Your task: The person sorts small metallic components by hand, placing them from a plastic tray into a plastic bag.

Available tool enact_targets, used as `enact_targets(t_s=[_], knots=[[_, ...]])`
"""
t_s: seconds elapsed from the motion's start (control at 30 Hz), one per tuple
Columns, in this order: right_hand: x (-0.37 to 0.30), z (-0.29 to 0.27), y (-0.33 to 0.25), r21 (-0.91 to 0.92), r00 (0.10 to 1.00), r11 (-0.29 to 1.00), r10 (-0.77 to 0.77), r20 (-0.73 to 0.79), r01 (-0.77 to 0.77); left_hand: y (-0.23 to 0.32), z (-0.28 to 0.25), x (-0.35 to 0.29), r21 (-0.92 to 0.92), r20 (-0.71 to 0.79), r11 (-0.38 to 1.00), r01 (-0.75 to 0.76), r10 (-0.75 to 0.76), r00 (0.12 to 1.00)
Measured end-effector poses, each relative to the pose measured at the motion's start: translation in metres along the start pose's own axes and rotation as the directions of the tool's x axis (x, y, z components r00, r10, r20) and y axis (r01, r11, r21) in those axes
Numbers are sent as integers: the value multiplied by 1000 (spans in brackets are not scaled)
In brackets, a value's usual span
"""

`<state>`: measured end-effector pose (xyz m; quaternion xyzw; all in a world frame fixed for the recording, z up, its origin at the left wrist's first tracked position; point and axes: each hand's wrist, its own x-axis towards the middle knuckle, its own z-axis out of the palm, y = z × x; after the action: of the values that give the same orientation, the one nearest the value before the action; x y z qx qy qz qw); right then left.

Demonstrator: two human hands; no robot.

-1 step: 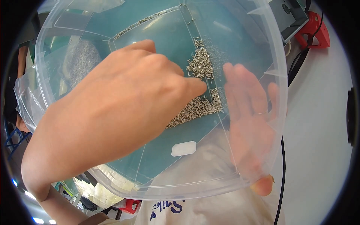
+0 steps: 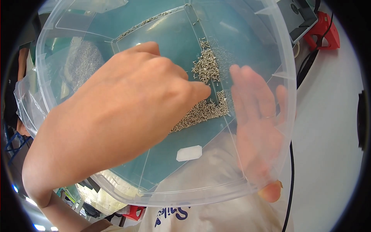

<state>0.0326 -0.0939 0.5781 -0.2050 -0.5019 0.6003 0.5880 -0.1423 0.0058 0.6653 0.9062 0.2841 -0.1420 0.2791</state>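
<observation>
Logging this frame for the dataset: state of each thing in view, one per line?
clear plastic bin: tilted up toward the camera, open, held.
small metal screws: loose pile gathered along a ridge inside the bin.
left hand: inside the bin, fingertips at the screws.
right hand: flat against the bin's outside, seen through the plastic.
black cable: lying on the white table.

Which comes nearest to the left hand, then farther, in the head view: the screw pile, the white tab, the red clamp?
1. Screw pile: at the left hand's fingers, inside the clear bin.
2. White tab: just below the hand, on the bin floor.
3. Red clamp: far upper right, outside the bin on the table.
</observation>
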Motion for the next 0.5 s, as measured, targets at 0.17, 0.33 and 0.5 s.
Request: enact_targets(t_s=[0.17,0.33,0.5], knots=[[-1,2,2,7,1000,1000,-3,5,3,9,-2,-3,35,-108,999,6,-3,994],[1,0,-1,-10,1000,1000,24,-4,-24,11,-4,2,61,-195,998,-6,18,981],[0,1,0,3,1000,1000,14,-20,-14,1,3,7,-84,-272,995,-52,28,962]])
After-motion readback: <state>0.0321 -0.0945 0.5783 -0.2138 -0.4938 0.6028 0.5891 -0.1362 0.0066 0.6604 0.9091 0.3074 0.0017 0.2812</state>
